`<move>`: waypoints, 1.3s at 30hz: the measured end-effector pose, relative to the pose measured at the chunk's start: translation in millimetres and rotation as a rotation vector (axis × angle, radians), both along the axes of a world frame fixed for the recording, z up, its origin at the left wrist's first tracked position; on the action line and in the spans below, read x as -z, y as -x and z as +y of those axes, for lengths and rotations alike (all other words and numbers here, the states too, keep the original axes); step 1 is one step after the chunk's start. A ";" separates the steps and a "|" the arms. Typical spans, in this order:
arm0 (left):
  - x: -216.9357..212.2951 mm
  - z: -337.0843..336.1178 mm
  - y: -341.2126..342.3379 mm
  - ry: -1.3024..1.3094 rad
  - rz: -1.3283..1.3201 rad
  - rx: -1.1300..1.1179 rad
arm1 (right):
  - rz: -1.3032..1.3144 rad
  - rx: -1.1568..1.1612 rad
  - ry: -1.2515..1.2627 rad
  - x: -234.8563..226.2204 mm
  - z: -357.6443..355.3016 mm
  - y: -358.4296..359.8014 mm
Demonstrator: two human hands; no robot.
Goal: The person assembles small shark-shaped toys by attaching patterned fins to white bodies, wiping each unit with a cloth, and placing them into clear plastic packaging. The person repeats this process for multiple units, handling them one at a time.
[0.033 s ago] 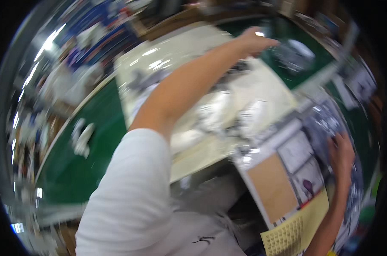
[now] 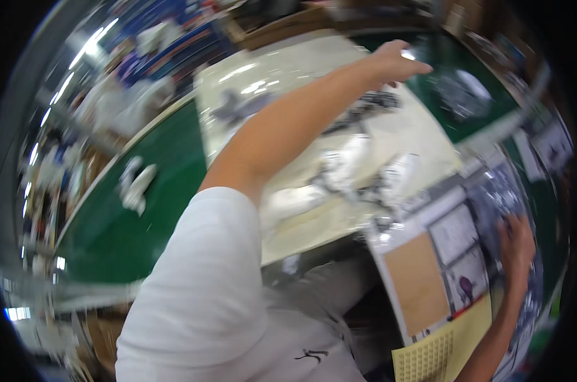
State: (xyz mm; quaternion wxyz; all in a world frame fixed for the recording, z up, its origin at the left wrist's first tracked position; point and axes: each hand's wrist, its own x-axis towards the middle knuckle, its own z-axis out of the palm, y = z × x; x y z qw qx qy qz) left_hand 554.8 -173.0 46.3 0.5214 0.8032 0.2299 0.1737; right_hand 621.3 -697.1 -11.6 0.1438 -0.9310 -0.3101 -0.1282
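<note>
Though blur hides whether anything is gripped, the left hand (image 2: 400, 62) seems mid-reach, a clear packet (image 2: 461, 97) just to its right; the right hand (image 2: 518, 246) lies at plastic bags (image 2: 493, 191). Taking the packet would call for reaching farther right.

- Pale sheet (image 2: 425, 130) shifts rightward in view.
- 2 white pieces (image 2: 139, 186) sit farther right and higher.
- Blur lessens; black-and-white bundle (image 2: 382, 100) looks sharper.
- Left hand (image 2: 393, 62) appears slightly farther from clear bag (image 2: 465, 95).
</note>
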 end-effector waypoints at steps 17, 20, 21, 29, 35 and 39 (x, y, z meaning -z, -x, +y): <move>60.5 277.6 489.5 -0.918 1.519 -0.197 | -0.501 0.238 0.281 56.4 -35.2 -23.1; 59.0 323.9 465.3 -0.640 1.681 0.125 | -0.611 0.340 0.209 26.5 -44.2 -16.5; 57.1 339.4 461.1 -0.606 1.684 0.157 | -0.540 0.400 0.125 12.0 -48.0 -12.7; 76.7 382.1 458.3 -0.750 1.461 0.025 | -0.542 0.025 0.184 -26.1 -14.4 29.1; 85.8 329.5 451.6 -0.752 1.085 0.126 | -0.626 0.121 -0.023 -36.3 3.1 42.1; 71.2 320.8 435.4 -0.679 1.137 0.266 | -0.685 0.136 -0.333 -94.6 4.3 58.4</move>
